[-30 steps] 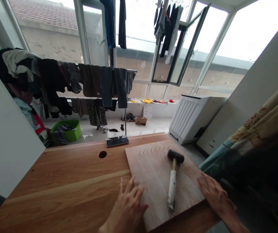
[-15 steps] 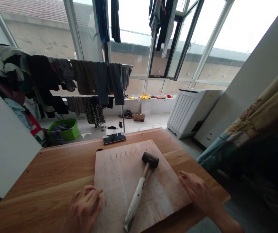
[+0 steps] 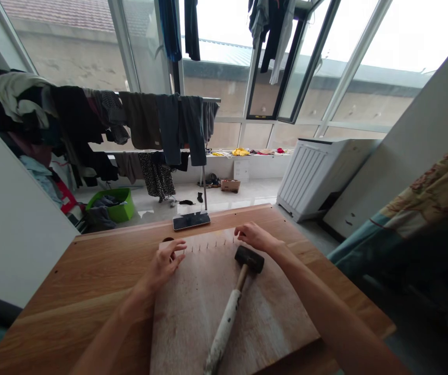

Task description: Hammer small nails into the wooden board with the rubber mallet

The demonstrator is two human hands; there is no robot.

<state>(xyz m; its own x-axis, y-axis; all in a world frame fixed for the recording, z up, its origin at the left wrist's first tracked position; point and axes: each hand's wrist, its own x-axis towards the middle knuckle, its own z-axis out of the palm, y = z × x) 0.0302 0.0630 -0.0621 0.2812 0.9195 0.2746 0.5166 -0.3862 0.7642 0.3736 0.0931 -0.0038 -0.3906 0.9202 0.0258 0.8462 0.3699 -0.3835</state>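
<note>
Head view: left hand (image 3: 170, 256), fingers parted, and right hand (image 3: 252, 236), grip unclear, are flanking nails (image 3: 207, 245) on a board (image 3: 193, 307); a hammer (image 3: 228, 313) is lying below and between.

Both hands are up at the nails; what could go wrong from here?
The left hand and right hand are at opposite ends of the row of upright nails, so either might get pricked. The hammer lies unheld on the board and could slide if that shifts. The phone-like device near the far edge of the table might be knocked off.
</note>
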